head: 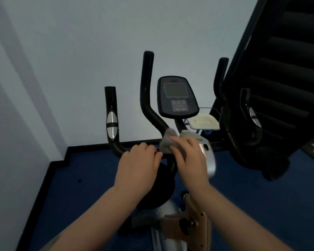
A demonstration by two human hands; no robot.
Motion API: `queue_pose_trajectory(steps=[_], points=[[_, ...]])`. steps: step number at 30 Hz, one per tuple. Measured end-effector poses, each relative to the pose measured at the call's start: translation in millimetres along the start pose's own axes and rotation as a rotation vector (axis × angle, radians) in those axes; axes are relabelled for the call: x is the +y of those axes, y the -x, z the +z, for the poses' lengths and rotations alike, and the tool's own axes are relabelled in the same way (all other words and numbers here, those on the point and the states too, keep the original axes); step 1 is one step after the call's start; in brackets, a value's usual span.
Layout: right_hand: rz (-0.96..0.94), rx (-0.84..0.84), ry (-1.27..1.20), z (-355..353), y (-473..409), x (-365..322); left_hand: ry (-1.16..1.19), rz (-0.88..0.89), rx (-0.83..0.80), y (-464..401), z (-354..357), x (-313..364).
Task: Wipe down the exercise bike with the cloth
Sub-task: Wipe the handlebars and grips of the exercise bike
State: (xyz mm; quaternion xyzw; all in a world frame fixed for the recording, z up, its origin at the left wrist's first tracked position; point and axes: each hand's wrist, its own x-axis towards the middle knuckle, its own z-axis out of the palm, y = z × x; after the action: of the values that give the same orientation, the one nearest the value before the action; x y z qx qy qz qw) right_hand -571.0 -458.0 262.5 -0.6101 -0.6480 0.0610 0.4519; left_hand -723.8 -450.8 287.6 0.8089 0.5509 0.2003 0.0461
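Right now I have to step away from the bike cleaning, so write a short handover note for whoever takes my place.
Left hand: grips the handlebar crossbar, steadying the exercise bike.
Right hand: presses the grey cloth against the handlebar junction below the console.
Done: cannot tell which parts are already wiped.
Left: to be safe, cover the upright grips, console, silver housing and frame further down.

Blue carpet (261, 205) w/ black skirting (91, 144) along pale wall (80, 51). Rel. to carpet: dark staircase (288, 60) above far-right corner; white tray (204, 122) at far edge.
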Motion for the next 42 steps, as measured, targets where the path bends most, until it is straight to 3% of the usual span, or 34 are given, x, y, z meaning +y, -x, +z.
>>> queue_pose_trajectory(steps=[3,6,10,15,18,22,27,30,34,37,39,42], points=[[-0.021,-0.024,-0.086,-13.4,26.8,12.0,-0.008,-0.014,0.138,13.8,2.9,-0.6],[-0.073,-0.127,-0.018,-20.4,-17.0,11.3,0.115,-0.048,0.193,23.6,5.3,-4.9],[0.038,-0.085,-0.129,-6.8,-30.9,-0.5,0.232,-0.138,0.187,31.7,7.2,-6.3],[-0.061,-0.079,-0.218,-14.9,54.9,15.8,0.234,-0.174,0.182,33.0,9.4,-6.1],[-0.074,-0.192,-0.230,-26.0,21.9,19.1,0.224,-0.194,0.163,33.5,8.8,-5.4],[0.025,-0.084,-0.194,-14.7,-15.8,6.9,0.258,-0.255,0.118,34.9,8.4,-4.0],[0.059,-0.026,-0.336,-6.6,77.2,9.8,0.263,-0.275,0.120,35.4,8.7,-4.8],[-0.042,-0.119,-0.221,-19.4,40.8,17.7,0.257,-0.275,0.110,34.4,9.3,-5.6],[0.057,-0.022,-0.159,-14.2,-26.6,10.7,0.272,-0.273,0.106,35.1,8.3,-4.4],[0.122,0.010,-0.179,-3.6,11.0,5.8,0.283,-0.274,0.110,35.5,8.2,-4.2],[0.059,0.038,-0.176,-6.5,48.9,5.9,0.275,-0.272,0.119,35.4,9.8,-5.4],[-0.011,-0.063,-0.129,-16.3,30.4,12.6,0.280,-0.269,0.135,35.2,10.8,-5.6]])
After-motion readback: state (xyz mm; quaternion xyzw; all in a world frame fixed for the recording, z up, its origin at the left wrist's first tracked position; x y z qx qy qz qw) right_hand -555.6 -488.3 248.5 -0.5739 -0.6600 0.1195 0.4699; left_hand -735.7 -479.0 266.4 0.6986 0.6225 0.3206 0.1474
